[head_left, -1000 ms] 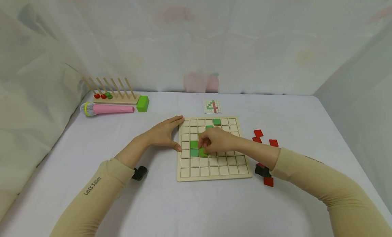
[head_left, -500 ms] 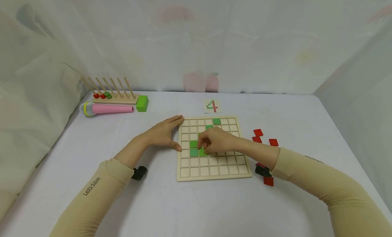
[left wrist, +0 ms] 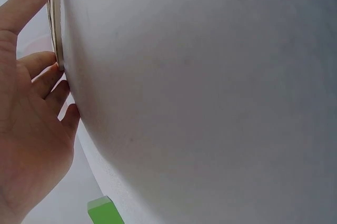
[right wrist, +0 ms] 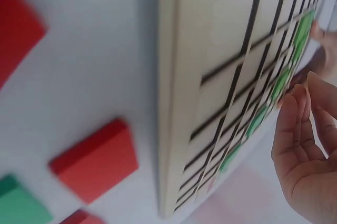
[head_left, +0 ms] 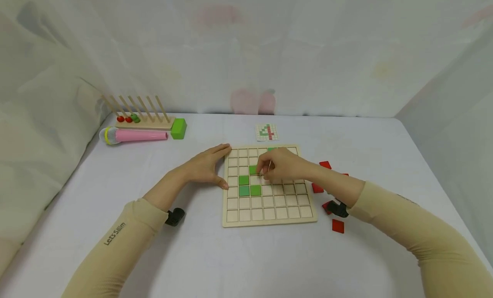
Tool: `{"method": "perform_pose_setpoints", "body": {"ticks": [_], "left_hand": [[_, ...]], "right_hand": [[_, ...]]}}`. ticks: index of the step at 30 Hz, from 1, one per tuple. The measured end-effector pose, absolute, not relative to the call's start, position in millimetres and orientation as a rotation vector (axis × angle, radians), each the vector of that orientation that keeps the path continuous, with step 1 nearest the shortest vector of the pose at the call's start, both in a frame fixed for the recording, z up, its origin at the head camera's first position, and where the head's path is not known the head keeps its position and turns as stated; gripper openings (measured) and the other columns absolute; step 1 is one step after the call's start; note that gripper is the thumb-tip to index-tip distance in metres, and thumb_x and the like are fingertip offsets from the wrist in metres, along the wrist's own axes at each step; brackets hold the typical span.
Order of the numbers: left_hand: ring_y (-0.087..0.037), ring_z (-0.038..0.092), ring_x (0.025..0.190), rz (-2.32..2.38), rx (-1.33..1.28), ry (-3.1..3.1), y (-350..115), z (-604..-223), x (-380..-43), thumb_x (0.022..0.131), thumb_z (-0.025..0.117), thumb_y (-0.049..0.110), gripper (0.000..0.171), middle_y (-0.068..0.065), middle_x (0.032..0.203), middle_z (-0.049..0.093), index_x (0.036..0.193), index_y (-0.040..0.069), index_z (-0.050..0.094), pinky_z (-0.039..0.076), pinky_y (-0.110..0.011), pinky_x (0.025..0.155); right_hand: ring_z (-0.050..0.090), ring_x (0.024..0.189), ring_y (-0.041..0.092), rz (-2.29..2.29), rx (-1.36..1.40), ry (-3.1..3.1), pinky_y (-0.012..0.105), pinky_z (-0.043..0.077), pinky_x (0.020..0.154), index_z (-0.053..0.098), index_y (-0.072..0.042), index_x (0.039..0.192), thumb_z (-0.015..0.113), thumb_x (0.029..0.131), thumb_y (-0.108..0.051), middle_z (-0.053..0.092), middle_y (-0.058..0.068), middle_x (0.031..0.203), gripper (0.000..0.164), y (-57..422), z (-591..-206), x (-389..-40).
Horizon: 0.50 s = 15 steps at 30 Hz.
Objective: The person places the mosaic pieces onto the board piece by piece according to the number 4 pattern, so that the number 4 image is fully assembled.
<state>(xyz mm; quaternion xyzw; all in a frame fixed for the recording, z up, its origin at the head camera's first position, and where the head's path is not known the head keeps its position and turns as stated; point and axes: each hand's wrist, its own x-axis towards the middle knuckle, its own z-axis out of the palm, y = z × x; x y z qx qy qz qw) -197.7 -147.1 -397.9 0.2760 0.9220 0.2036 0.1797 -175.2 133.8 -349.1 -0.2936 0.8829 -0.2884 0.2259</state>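
Observation:
A wooden grid board [head_left: 269, 224] lies flat in the middle of the table, with several green tiles [head_left: 255, 190] set in its squares. My left hand [head_left: 204, 166] is spread along the board's left edge, fingertips at the far left corner and thumb lower down the side. My right hand [head_left: 283, 164] hovers over the board's upper middle with bent fingers, covering some squares. In the right wrist view, no tile shows between the right hand's fingertips [right wrist: 299, 91]. The left wrist view shows the left fingers [left wrist: 47, 79] touching the board's edge.
Red tiles [head_left: 338, 226] lie scattered right of the board, and the right wrist view also shows a green tile [right wrist: 21, 203] there. A pattern card [head_left: 266, 132] lies behind the board. At back left are a peg stand [head_left: 146, 123], a pink toy microphone [head_left: 140, 135] and a green block [head_left: 179, 129].
My right hand has lifted off the green tile in the board's middle and moved up and to the right. That tile is now uncovered. The left hand stays at the edge.

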Motion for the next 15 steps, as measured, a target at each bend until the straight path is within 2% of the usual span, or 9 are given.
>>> {"method": "perform_pose_setpoints", "body": {"ticks": [15], "left_hand": [[-0.032,0.017,0.156,0.578,0.779,2.611,-146.8,-398.3,-197.4,0.063,0.087,0.057,0.125,-0.007,0.168,0.016,0.158,0.01,0.021,0.022,-0.052,0.126]], "right_hand": [[0.065,0.089,0.015,-0.798,-0.672,2.528,0.029,0.051,0.075,0.072,-0.013,0.106,0.071,0.086,-0.009,0.069,0.003,0.095,0.02,215.9,-338.1,-188.0]]}}
